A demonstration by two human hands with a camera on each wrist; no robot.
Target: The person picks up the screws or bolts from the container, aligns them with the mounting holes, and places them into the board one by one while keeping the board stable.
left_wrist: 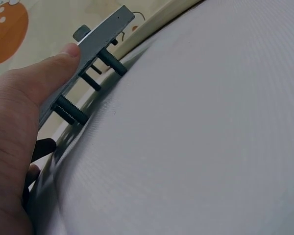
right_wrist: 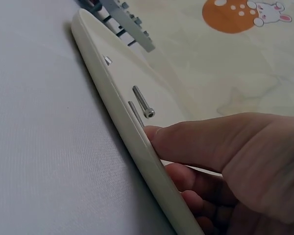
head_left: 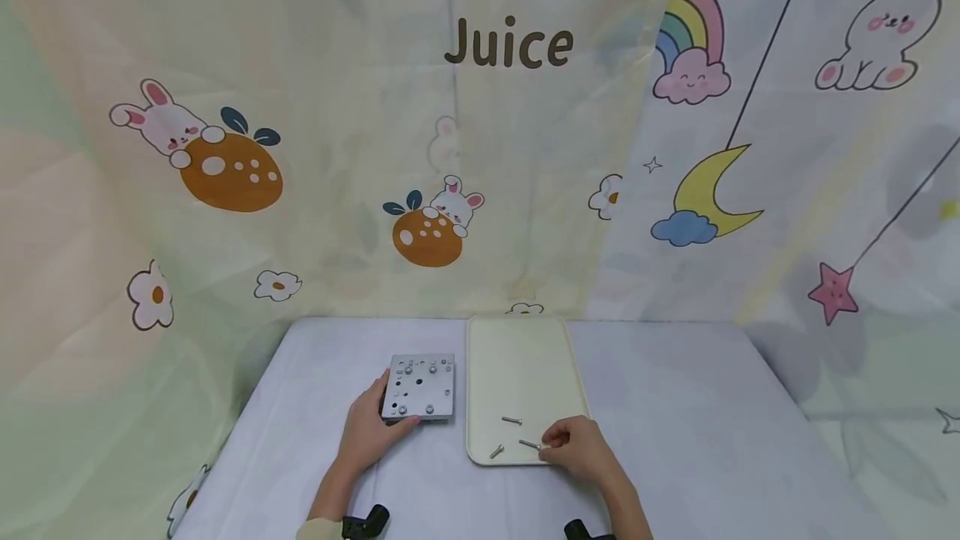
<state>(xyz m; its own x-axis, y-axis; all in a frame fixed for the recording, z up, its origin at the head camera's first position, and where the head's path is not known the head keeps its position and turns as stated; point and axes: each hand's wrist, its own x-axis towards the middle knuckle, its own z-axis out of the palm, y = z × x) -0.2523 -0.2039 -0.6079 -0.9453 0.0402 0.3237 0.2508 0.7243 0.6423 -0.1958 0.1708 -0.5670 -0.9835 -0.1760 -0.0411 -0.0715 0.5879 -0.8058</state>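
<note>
While the left hand [head_left: 369,432] grips one metal plate [head_left: 415,394] over the table [head_left: 675,432], its fingers mostly hidden, we count three screws [head_left: 512,420] in the one cream tray [head_left: 521,365] beside it; the right hand [head_left: 579,448] pinches the rightmost screw [head_left: 528,444], whose head we cannot see.

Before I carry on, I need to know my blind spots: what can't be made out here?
One end of the screw at the right hand: right wrist view, covered by the fingers.
The screw farthest from that hand: right wrist view, partly behind the tray's rim.
Metal plate: left wrist view, one end behind the left hand.
Threads inside the plate's holes: head view, too small.
</note>
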